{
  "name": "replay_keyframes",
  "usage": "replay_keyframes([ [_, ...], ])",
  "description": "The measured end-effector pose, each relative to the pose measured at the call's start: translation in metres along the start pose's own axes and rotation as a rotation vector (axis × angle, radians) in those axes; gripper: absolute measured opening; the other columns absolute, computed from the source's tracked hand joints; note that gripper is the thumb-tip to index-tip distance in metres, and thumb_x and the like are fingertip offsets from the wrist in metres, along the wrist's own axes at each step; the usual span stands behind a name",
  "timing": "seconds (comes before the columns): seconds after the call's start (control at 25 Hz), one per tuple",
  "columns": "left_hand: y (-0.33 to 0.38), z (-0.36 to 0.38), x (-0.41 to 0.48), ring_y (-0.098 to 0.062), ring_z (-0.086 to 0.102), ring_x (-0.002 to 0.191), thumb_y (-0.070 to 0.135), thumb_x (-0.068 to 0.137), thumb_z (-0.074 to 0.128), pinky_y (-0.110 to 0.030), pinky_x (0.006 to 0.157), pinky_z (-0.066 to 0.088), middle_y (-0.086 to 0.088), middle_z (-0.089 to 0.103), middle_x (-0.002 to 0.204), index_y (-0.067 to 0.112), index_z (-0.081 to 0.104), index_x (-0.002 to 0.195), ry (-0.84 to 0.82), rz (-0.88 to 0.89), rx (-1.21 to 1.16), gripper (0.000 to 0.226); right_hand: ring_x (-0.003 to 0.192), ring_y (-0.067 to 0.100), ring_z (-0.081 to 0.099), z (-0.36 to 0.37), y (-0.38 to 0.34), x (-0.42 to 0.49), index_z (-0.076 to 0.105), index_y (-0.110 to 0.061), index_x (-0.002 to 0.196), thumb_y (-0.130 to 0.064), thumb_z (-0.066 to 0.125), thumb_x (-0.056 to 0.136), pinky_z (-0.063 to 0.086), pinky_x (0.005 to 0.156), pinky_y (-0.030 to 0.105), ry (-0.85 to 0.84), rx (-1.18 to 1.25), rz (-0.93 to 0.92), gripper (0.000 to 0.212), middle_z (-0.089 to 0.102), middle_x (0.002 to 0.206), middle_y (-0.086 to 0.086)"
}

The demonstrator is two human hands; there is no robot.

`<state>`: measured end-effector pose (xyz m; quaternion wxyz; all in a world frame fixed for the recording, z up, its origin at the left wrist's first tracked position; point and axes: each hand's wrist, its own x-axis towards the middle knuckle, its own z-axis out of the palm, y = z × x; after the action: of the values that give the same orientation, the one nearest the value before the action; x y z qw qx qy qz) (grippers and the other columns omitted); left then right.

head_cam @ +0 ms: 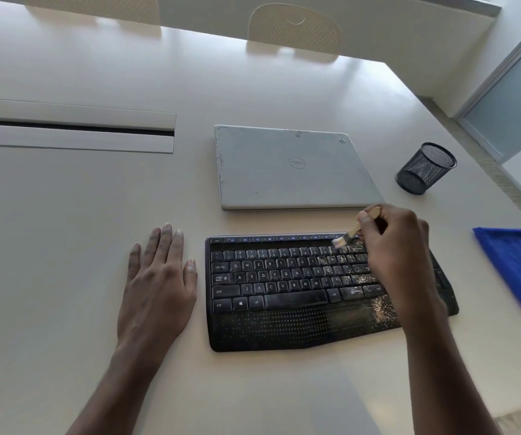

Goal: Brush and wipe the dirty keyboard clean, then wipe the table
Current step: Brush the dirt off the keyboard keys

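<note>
A black keyboard [284, 293] lies on the white table [64, 246] in front of me, with pale dust speckled over its right-hand keys and palm rest. My right hand [400, 255] is above the keyboard's right part, shut on a small wooden-handled brush [352, 232]. The brush's pale bristles touch the top key rows right of centre. My left hand [158, 277] rests flat on the table just left of the keyboard, fingers spread, holding nothing. A folded blue cloth [520, 271] lies at the right edge of the view.
A closed grey laptop [293, 167] lies just behind the keyboard. A black mesh pen cup [425, 167] stands to its right. A cable slot [71, 128] runs across the table at the left. Two chair backs [293, 29] stand at the far side.
</note>
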<state>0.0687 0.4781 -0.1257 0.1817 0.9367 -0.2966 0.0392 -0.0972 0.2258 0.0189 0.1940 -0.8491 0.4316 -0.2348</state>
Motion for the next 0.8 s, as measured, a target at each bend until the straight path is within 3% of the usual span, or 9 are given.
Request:
replay_keyframes([
  [0.08, 0.0, 0.0, -0.001, -0.023, 0.023, 0.16, 0.039, 0.102, 0.029, -0.049, 0.131, 0.016, -0.012, 0.031, 0.169, 0.008, 0.038, 0.16, 0.002, -0.001, 0.0, 0.066, 0.063, 0.004, 0.057, -0.002, 0.001, -0.004, 0.075, -0.009, 0.094, -0.021, 0.061, 0.103, 0.035, 0.055, 0.022, 0.062, 0.004, -0.025, 0.021, 0.067, 0.074, 0.002],
  [0.2, -0.001, 0.0, 0.0, -0.022, 0.023, 0.16, 0.039, 0.102, 0.029, -0.048, 0.131, 0.015, -0.011, 0.031, 0.169, 0.009, 0.038, 0.16, 0.0, 0.002, 0.004, 0.066, 0.063, 0.002, 0.06, 0.004, -0.006, -0.013, 0.074, -0.015, 0.089, -0.022, 0.062, 0.103, 0.038, 0.051, 0.005, -0.004, 0.041, -0.057, 0.019, 0.069, 0.073, -0.004],
  [0.32, -0.001, 0.0, 0.0, -0.022, 0.022, 0.16, 0.039, 0.103, 0.03, -0.047, 0.131, 0.014, -0.011, 0.031, 0.169, 0.009, 0.038, 0.16, 0.004, 0.004, -0.002, 0.065, 0.056, 0.002, 0.054, 0.003, -0.005, -0.017, 0.069, -0.01, 0.081, -0.022, 0.06, 0.104, 0.041, 0.05, 0.007, -0.047, -0.019, -0.046, 0.027, 0.062, 0.065, -0.004],
  [0.48, -0.001, 0.0, 0.0, -0.022, 0.022, 0.16, 0.039, 0.103, 0.03, -0.047, 0.131, 0.014, -0.01, 0.031, 0.169, 0.009, 0.038, 0.16, 0.004, 0.002, 0.002, 0.065, 0.062, 0.002, 0.059, -0.002, -0.007, -0.013, 0.073, -0.01, 0.089, -0.021, 0.062, 0.103, 0.039, 0.051, 0.004, 0.051, 0.009, -0.095, 0.021, 0.069, 0.073, 0.0],
  [0.56, -0.001, 0.001, 0.001, -0.021, 0.022, 0.16, 0.039, 0.103, 0.029, -0.047, 0.131, 0.014, -0.01, 0.031, 0.169, 0.009, 0.038, 0.16, 0.005, 0.004, 0.004, 0.065, 0.065, -0.001, 0.059, 0.001, -0.01, -0.013, 0.075, -0.012, 0.093, -0.022, 0.062, 0.103, 0.039, 0.051, 0.003, 0.008, 0.014, -0.098, 0.019, 0.069, 0.076, -0.002],
  [0.68, -0.001, 0.001, 0.0, -0.021, 0.022, 0.16, 0.039, 0.103, 0.029, -0.046, 0.131, 0.014, -0.01, 0.031, 0.169, 0.01, 0.037, 0.161, 0.002, 0.002, 0.004, 0.066, 0.061, 0.002, 0.056, 0.0, -0.005, -0.015, 0.072, -0.011, 0.086, -0.023, 0.061, 0.104, 0.042, 0.052, 0.004, -0.086, -0.029, -0.047, 0.024, 0.063, 0.07, -0.003],
  [0.8, -0.001, 0.001, 0.0, -0.021, 0.021, 0.16, 0.04, 0.103, 0.028, -0.046, 0.131, 0.013, -0.01, 0.03, 0.17, 0.01, 0.037, 0.161, 0.0, -0.003, 0.005, 0.066, 0.061, 0.005, 0.058, -0.004, -0.006, -0.013, 0.07, -0.011, 0.082, -0.024, 0.061, 0.104, 0.039, 0.047, 0.009, -0.031, -0.026, -0.047, 0.027, 0.064, 0.069, -0.003],
])
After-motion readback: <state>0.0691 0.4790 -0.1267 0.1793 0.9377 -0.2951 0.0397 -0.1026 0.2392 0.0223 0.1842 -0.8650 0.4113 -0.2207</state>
